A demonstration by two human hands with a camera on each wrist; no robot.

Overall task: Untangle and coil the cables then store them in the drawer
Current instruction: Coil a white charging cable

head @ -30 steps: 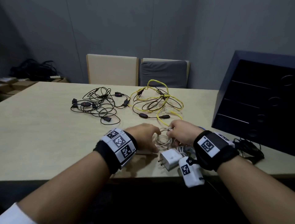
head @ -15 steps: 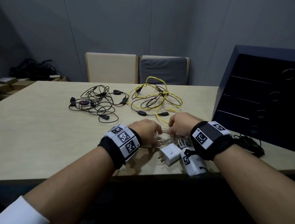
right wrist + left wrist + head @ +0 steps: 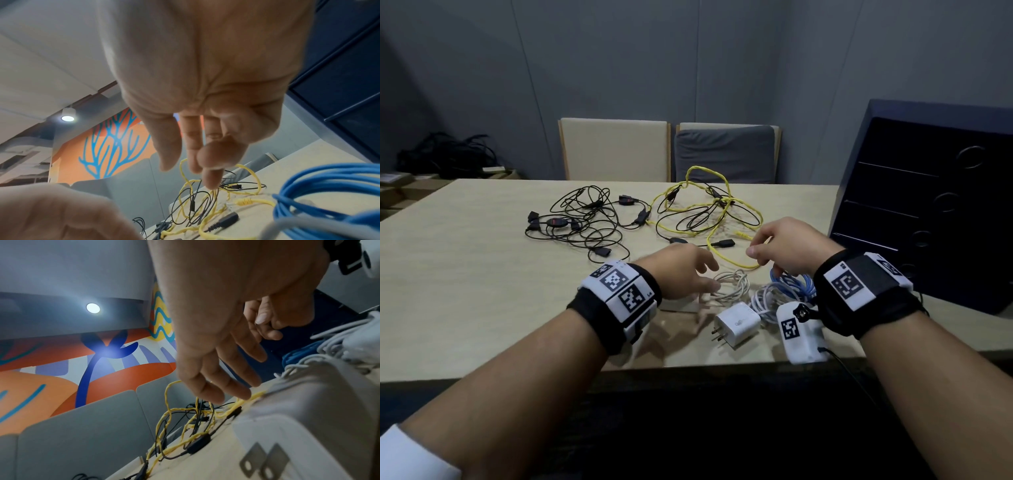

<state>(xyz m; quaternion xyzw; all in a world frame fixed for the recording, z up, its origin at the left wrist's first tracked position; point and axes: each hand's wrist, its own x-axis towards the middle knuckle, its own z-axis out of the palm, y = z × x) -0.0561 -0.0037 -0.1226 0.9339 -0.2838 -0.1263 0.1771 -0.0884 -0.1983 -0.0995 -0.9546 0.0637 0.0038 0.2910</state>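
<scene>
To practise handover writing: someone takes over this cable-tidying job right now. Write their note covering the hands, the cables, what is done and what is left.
Left hand: open above the white cable, holding nothing.
Right hand: thumb meets fingertips near the yellow cable; grip unclear.
White cable and blue cable lie looped by the charger at the near edge.
Yellow cable is tangled with black cables mid-table.
Drawer unit: all drawers shut.
Left: untangle, coil, store everything.
</scene>
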